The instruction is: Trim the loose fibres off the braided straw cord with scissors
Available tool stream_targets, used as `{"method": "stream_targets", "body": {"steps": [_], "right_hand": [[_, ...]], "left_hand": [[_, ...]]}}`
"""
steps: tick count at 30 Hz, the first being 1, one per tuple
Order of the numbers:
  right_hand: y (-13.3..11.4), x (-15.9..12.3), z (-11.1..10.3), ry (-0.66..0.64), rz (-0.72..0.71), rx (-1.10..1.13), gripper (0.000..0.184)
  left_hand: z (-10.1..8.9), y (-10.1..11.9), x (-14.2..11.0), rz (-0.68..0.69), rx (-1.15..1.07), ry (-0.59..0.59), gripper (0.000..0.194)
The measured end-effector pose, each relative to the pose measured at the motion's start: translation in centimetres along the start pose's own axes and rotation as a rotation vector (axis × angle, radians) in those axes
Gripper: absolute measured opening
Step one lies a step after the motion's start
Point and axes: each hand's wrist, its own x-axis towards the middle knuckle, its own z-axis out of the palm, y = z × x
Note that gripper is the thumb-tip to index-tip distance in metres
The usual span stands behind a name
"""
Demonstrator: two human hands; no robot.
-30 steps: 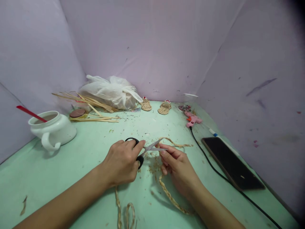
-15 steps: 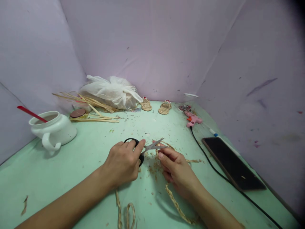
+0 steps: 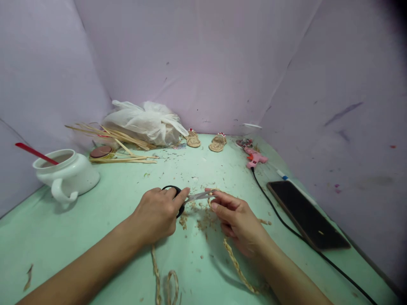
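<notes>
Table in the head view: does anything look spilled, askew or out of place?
Straw-coloured crumbs litter the green table near the scissors, and what looks like a pale scrap lies on the phone, an odd spot for it.

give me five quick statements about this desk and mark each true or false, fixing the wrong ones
1. The left hand holds the scissors. True.
2. A red stick stands in the white pot. True.
3. The right hand grips the white pot. False: it holds braided cord.
4. The glue gun is green. False: it is pink.
5. The phone has a dark screen. True.
</notes>
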Motion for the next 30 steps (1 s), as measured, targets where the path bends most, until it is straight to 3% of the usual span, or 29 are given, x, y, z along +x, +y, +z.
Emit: {"method": "stream_targets", "body": {"steps": [7,15,22,30], "right_hand": [[0.08,-0.05,-0.07,0.038,-0.041,-0.095,0.038],[-0.18,-0.07,0.04,0.055,-0.011,0.014,0.037],[0.09,0.14,-0.28,0.050,0.004,0.073,0.035],[0.22,0.05,0.00,0.039,0.000,0.022,0.030]], "left_hand": [[-0.24,-0.15,-0.14,-0.031,0.003,-0.070,0.061],[-0.09,-0.48,0.01,-0.018,-0.079,-0.124,0.060],[0.08,-0.70,0.05,-0.087,-0.128,-0.115,0.053],[-0.07,-0.45,0.03,-0.057,-0.099,-0.036,0.045]]}}
